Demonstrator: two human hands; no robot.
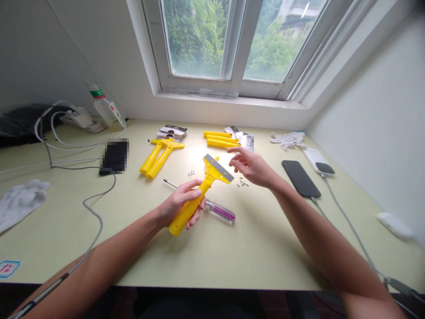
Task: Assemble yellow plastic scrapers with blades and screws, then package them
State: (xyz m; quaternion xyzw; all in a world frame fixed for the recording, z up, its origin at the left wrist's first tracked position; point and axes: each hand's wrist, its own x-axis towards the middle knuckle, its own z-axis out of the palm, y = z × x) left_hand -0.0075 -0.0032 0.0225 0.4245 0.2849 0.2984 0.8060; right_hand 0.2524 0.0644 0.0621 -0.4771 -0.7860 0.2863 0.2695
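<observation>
My left hand (pixel 186 199) is wrapped round the handle of a yellow scraper (pixel 189 212), its head tilted up to the right. A grey metal blade (pixel 217 167) lies across that head. Just right of the blade hovers my right hand (pixel 247 166), fingers loosely bent and apart, with nothing visible in them. Several small screws (pixel 243 182) are scattered on the table below it. A screwdriver (pixel 221 212) with a clear and purple handle lies beneath the scraper, its shaft partly hidden by my left hand. Several small nuts (pixel 191 173) sit in a cluster left of the scraper head.
Two yellow scrapers (pixel 161 157) and several yellow handles (pixel 222 139) lie toward the back, beside small packets (pixel 171 132). A black phone (pixel 300 178) and white power bank (pixel 318 160) with cables are at right. White gloves (pixel 23 201), a bottle (pixel 108 108) and cables occupy the left.
</observation>
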